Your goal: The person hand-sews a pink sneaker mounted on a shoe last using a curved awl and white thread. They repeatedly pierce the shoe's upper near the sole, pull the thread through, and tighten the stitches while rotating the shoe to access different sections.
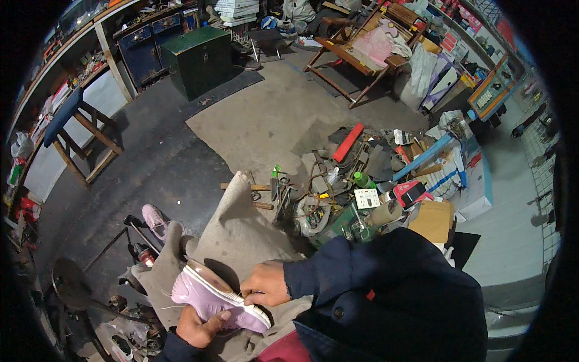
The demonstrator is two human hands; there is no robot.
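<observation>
A lilac sneaker point(202, 294) with a white sole lies on its side across my lap, over a grey-beige cloth point(232, 232). My left hand point(199, 326) grips its upper from below, thumb pressed on the lilac fabric. Against the white sole edge, near the middle of the shoe, rest the curled, closed fingers of my right hand point(267, 285). Whether they pinch anything small there is hidden. A brown patch shows along the sole's underside. Thin white strands hang from the end of the shoe at the left. Another pinkish shoe point(155, 221) is on the floor beyond the cloth.
To the right spreads a heap of tools and scraps with a red bar point(348, 142), a green bottle point(363, 180) and a blue tube point(422, 158). A dark metal stand point(72, 289) is at left. Farther off are a stool point(81, 133), green chest point(199, 60) and wooden chair point(362, 51).
</observation>
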